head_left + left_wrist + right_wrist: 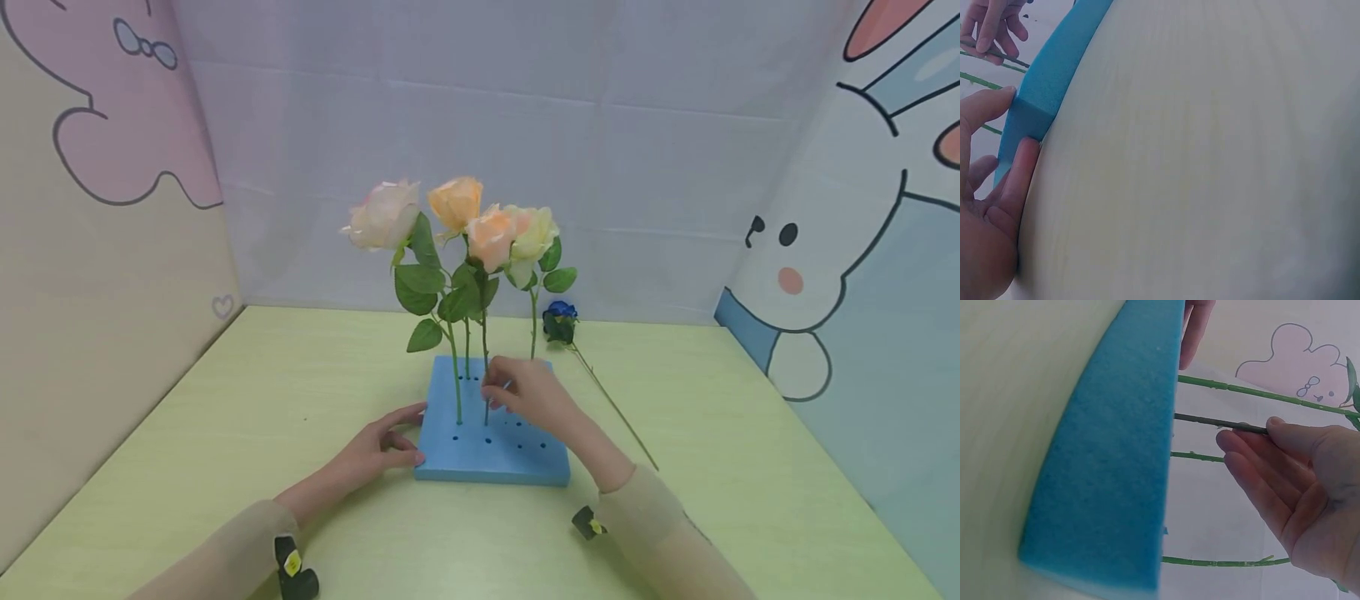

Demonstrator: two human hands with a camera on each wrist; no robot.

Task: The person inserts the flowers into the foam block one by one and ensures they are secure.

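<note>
We see a pale green table [225,433] enclosed by cloth walls. On our left hangs a cream backdrop [112,275] with a pink cartoon shape outlined in dark grey and a small heart low down. The back wall [525,125] is plain lavender-white with faint fold lines. On our right, a panel [862,275] shows a white cartoon rabbit with a pink cheek. A blue rose [561,321] lies on the table near the back wall, its long stem running toward the right.

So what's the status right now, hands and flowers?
Left hand steadies the blue foam block at its left edge. Right hand pinches the peach rose's stem, seated in a hole. Blue rose lies on the table behind, clear.
</note>
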